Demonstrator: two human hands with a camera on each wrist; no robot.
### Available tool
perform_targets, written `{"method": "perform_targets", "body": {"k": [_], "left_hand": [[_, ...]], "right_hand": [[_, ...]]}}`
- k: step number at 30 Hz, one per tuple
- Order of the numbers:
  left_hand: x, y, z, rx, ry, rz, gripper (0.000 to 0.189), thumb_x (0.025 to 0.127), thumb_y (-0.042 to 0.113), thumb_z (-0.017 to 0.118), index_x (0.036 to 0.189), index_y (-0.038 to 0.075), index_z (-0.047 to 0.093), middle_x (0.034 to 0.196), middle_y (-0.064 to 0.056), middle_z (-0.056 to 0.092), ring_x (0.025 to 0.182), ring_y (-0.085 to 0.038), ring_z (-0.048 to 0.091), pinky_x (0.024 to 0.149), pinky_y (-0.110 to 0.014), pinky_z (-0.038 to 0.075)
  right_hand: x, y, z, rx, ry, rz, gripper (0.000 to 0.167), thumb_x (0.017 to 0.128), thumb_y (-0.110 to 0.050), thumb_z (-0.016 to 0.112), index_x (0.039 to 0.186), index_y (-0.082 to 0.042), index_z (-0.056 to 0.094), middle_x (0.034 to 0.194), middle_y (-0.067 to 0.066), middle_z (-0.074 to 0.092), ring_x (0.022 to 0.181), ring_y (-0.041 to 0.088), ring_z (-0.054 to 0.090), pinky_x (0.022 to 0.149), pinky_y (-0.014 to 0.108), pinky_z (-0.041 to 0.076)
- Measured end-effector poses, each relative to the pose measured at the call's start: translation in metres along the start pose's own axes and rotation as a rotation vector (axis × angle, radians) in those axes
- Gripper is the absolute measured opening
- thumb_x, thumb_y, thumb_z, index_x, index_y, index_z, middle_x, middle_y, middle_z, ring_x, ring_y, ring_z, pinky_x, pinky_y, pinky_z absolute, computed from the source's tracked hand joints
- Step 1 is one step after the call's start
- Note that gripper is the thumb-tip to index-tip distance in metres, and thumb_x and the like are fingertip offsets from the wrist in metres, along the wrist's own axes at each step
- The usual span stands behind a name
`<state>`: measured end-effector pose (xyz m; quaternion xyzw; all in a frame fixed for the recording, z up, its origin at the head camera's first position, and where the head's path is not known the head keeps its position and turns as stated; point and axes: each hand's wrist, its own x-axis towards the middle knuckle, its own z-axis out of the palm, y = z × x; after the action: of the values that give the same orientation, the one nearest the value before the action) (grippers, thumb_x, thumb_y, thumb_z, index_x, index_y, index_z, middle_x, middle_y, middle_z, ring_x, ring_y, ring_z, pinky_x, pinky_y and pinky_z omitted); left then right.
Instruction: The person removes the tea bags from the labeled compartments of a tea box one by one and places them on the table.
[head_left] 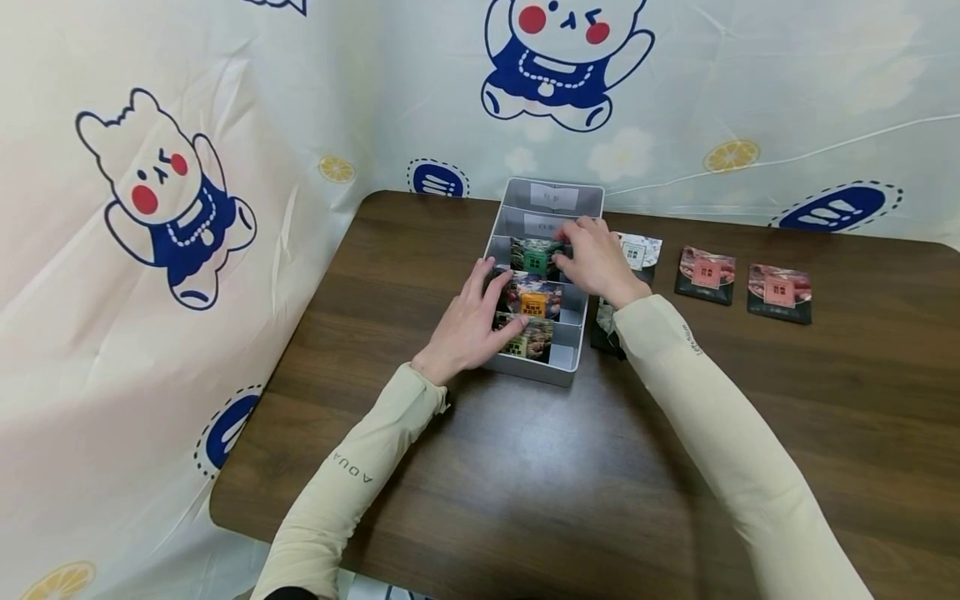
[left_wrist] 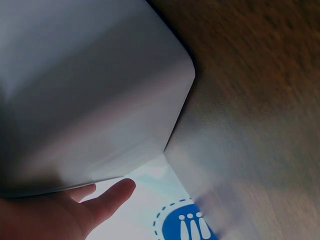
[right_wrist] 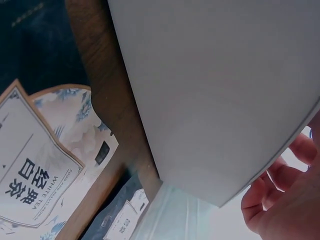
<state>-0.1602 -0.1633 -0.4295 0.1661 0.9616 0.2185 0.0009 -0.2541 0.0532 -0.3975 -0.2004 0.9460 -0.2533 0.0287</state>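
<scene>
A grey divided box (head_left: 566,371) stands on the table, several compartments in a row. It holds a green-labelled tea packet (head_left: 535,260), an orange-labelled packet (head_left: 534,302) and a yellow-green-labelled packet (head_left: 536,342). My right hand (head_left: 600,258) reaches over the box's right side, thumb and fingertips pinching the green-labelled packet's right edge. Across the left rim lies my left hand (head_left: 468,325), fingers extended, thumb over the nearest packets. In the left wrist view, the box's wall (left_wrist: 115,115) hides most of that hand. The right wrist view shows my right fingers (right_wrist: 285,175) curled over the rim.
White tea packets (right_wrist: 40,180) lie right of the box, partly under my right arm. Farther right are two pink-labelled packets, one packet (head_left: 706,275) beside another packet (head_left: 780,293). Paper labels mark the two far compartments. A printed curtain (head_left: 675,100) borders the wooden table (head_left: 525,483).
</scene>
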Motion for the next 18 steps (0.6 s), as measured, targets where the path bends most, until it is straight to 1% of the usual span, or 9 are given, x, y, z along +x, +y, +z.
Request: {"method": "perform_targets", "body": {"k": [5, 10, 15, 18], "left_hand": [[0.0007, 0.0006, 0.0, 0.004, 0.0, 0.001, 0.073, 0.094, 0.06, 0.044, 0.152, 0.018, 0.028, 0.162, -0.01, 0.01, 0.151, -0.025, 0.007, 0.105, -0.058, 0.038], [0.0008, 0.0006, -0.0004, 0.008, -0.001, -0.002, 0.073, 0.094, 0.06, 0.044, 0.152, 0.018, 0.029, 0.162, -0.01, 0.009, 0.151, -0.026, 0.008, 0.106, -0.057, 0.037], [0.001, 0.0002, 0.0001, 0.009, -0.001, -0.004, 0.073, 0.094, 0.06, 0.044, 0.152, 0.018, 0.029, 0.163, -0.009, 0.009, 0.151, -0.026, 0.009, 0.106, -0.057, 0.038], [0.0008, -0.0001, -0.0002, 0.007, 0.0, -0.003, 0.073, 0.094, 0.06, 0.044, 0.152, 0.018, 0.028, 0.163, -0.01, 0.009, 0.151, -0.026, 0.009, 0.106, -0.056, 0.038]], "right_hand": [[-0.0023, -0.0008, 0.0003, -0.006, 0.03, -0.042, 0.025, 0.094, -0.022, 0.062, 0.114, -0.007, 0.062, 0.122, 0.016, 0.055, 0.114, 0.035, 0.043, 0.096, 0.052, 0.035], [-0.0056, -0.0045, -0.0006, -0.053, 0.035, -0.088, 0.019, 0.094, -0.023, 0.062, 0.107, -0.009, 0.065, 0.123, 0.014, 0.054, 0.106, 0.033, 0.039, 0.09, 0.048, 0.033], [-0.0075, -0.0083, -0.0014, -0.081, 0.001, -0.108, 0.021, 0.094, -0.023, 0.061, 0.108, -0.009, 0.066, 0.12, 0.012, 0.06, 0.1, 0.03, 0.043, 0.085, 0.046, 0.035], [-0.0075, -0.0084, -0.0003, -0.085, -0.007, -0.11, 0.021, 0.094, -0.023, 0.061, 0.11, -0.009, 0.067, 0.113, 0.01, 0.066, 0.094, 0.029, 0.047, 0.082, 0.044, 0.036]]}}
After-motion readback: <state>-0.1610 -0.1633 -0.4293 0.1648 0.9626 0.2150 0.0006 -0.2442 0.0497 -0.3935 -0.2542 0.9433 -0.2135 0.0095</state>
